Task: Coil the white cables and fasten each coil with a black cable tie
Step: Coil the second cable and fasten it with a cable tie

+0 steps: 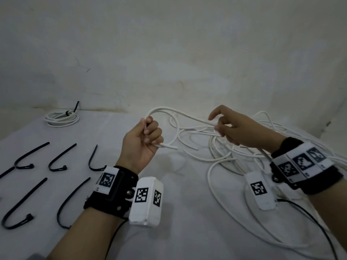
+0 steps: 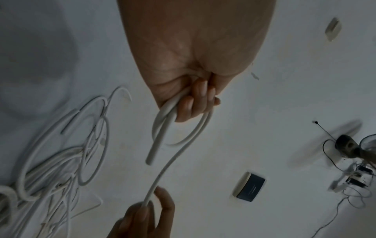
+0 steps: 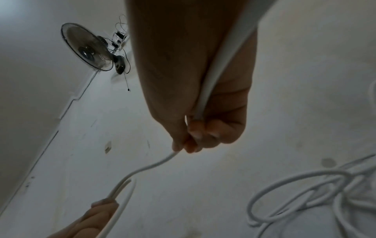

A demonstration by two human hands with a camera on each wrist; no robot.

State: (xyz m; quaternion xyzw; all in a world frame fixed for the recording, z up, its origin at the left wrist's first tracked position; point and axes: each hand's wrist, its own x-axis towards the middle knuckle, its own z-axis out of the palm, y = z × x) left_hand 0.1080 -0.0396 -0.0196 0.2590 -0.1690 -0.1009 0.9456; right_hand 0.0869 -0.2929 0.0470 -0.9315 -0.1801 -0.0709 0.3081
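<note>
Left hand: left hand (image 1: 143, 141), low centre of the head view, fingers curled round a loop of white cable (image 1: 180, 114), its cut end poking out just right of the fist.
Right hand: right hand (image 1: 238, 128), centre right, pinches the same cable between thumb and fingers.
Loose cable: tangled pile (image 1: 244, 158) at right on the white sheet (image 1: 187, 212).
Finished coil: tied coil (image 1: 62, 118), upper left.
Cable ties: black cable ties (image 1: 62, 158) in rows at lower left.

No legible text

Square black-and-white coded markers (image 1: 141, 194) sat on white wrist boxes & bands; dark wall box (image 2: 249, 187) print too blurred.
</note>
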